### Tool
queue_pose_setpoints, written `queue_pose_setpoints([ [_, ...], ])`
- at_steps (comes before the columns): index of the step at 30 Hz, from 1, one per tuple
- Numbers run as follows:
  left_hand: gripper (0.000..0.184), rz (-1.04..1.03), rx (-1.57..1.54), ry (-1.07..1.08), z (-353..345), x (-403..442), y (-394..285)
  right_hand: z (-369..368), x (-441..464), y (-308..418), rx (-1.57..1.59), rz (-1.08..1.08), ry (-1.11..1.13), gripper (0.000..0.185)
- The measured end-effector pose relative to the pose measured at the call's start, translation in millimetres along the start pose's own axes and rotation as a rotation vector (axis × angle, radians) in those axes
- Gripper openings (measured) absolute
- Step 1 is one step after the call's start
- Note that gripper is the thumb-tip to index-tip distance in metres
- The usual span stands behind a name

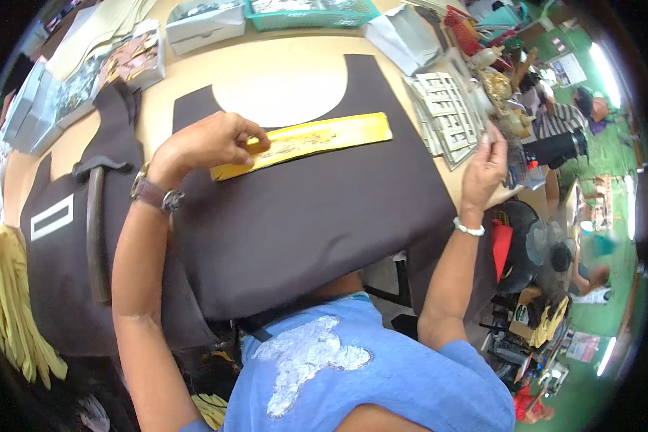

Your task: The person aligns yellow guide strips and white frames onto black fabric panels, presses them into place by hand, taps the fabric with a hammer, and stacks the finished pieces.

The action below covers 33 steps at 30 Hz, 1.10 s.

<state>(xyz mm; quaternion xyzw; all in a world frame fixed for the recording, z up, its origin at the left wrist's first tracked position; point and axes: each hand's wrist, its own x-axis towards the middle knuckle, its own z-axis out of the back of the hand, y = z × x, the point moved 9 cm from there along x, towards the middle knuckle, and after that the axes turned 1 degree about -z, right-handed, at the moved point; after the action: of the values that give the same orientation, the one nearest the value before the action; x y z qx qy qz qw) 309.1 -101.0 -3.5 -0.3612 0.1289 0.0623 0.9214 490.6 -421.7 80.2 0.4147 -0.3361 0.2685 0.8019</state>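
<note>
My left hand (219, 144) is over the left end of a yellow strip (353, 132), its fingers curled in a pinch. Whatever lies between the fingertips is too small to make out. Small dark bits are scattered along the strip's middle. Beneath it lies a large dark brown sheet (309, 209) with a curved cut-out at its top. Out to the right, my right hand (484, 171) reaches past the table edge with its fingers stretched, beside a stack of pale slotted templates (450, 108). Nothing shows plainly in that hand.
A hammer (97, 223) and a white rectangular frame (52, 217) rest on another dark piece at left. Boxes (205, 25) and a teal basket (313, 16) line the far side. Yellow gloves or strips (11, 302) hang at left. Glue-like bottles (517, 122) crowd the right.
</note>
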Motion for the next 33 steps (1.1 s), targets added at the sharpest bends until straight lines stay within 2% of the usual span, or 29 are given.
queue_pose_setpoints([
  [2,0.032,-0.036,0.025,-0.027,0.5,-0.1,-1.0,-16.6,-4.9,-1.4,0.394,-0.321,0.134,0.028],
  [4,0.034,-0.013,-0.001,0.016,0.5,-1.0,-2.3,-42.3,-19.7,23.1,0.653,-0.424,0.347,0.039],
  [7,0.039,0.01,-0.014,0.0,0.8,-2.0,0.0,-84.4,-60.1,51.0,0.81,-0.581,0.675,0.056],
  [8,0.039,0.004,-0.024,0.004,-0.4,-1.8,1.3,-97.1,-75.4,49.2,0.84,-0.654,0.749,0.056],
  [11,0.038,-0.04,-0.066,0.02,-1.9,-0.7,6.1,-113.8,-97.7,58.5,0.738,-0.684,0.79,0.054],
  [15,0.038,0.012,-0.064,0.007,-0.8,-4.3,5.6,-121.3,-104.4,59.1,0.625,-0.689,0.816,0.055],
  [33,0.053,-0.058,0.024,0.078,-5.6,0.6,0.5,-120.5,-103.3,61.0,0.545,-0.712,0.786,0.055],
])
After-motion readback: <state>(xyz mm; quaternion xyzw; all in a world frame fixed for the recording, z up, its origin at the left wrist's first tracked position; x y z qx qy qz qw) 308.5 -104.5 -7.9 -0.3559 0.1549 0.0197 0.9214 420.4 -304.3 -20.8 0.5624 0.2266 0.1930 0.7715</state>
